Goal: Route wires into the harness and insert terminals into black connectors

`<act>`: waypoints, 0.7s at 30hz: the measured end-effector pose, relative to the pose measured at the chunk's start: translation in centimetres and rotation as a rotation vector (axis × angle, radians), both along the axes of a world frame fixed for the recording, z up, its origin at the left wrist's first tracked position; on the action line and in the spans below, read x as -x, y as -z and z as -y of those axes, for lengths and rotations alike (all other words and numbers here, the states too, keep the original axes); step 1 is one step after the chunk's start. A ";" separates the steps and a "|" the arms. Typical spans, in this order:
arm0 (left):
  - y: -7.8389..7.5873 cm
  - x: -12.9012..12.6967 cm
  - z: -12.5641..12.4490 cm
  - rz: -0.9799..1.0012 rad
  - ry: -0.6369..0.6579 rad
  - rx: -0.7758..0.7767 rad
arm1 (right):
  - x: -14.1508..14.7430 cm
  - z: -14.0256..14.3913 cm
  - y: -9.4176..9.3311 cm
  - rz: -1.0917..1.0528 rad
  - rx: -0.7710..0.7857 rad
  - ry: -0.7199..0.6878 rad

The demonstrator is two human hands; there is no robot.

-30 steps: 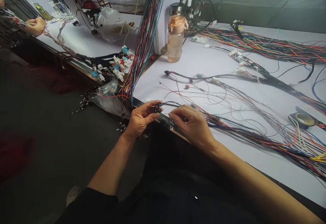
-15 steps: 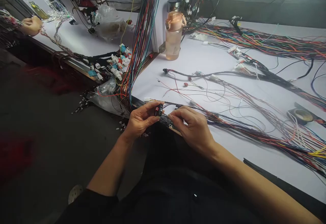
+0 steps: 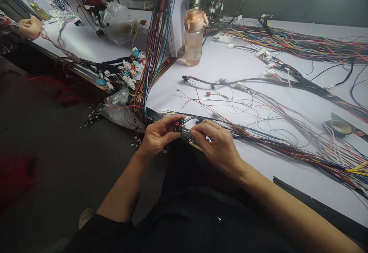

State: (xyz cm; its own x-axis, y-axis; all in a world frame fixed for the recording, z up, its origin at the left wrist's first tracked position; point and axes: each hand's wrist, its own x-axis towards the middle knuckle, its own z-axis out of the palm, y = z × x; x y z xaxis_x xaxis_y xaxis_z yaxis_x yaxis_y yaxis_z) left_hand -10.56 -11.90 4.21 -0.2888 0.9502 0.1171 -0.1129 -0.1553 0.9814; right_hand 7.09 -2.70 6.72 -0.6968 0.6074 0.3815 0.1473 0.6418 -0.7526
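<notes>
Between thumb and fingers my left hand (image 3: 155, 136) grips a small black connector (image 3: 178, 125) with a red part on its face. Dark wires run from the connector's right side toward the bundle on the table. My right hand (image 3: 214, 140) is closed in a pinch just right of it, on a thin wire end (image 3: 186, 130) that points at the connector's side. Whether the wire's tip sits inside the connector is too small to tell. Both hands are over the table's front edge, beside a long wire bundle (image 3: 258, 142).
A water bottle (image 3: 193, 38) stands at the back by the post. Hanging wires (image 3: 158, 34) drop on the left, near a pile of connectors (image 3: 129, 71). More harnesses (image 3: 301, 42) cover the back and right. At far left another person's hand (image 3: 31, 27) holds wires.
My right hand's pinched wire has come up level with the connector's side and close to it. My left hand keeps its hold on the connector. The view has shifted slightly.
</notes>
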 end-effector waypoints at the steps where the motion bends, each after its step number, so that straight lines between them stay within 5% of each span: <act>1: 0.0 0.0 0.0 -0.004 0.005 0.001 | 0.0 0.0 0.0 0.001 -0.002 0.001; 14: -0.6 -0.2 -0.2 -0.058 0.014 0.002 | -0.7 0.2 -0.7 0.043 -0.073 0.003; 21: -0.8 0.1 0.0 -0.264 0.042 -0.049 | -1.0 0.0 -1.4 0.133 -0.175 0.003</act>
State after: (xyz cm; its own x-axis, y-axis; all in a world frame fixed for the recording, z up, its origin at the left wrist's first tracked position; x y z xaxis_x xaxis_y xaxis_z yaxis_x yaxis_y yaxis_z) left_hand -10.63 -11.93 4.98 -0.2023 0.9522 0.2289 0.1384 -0.2036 0.9692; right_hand 8.05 -2.65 8.09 -0.7464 0.5422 0.3859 0.2400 0.7601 -0.6038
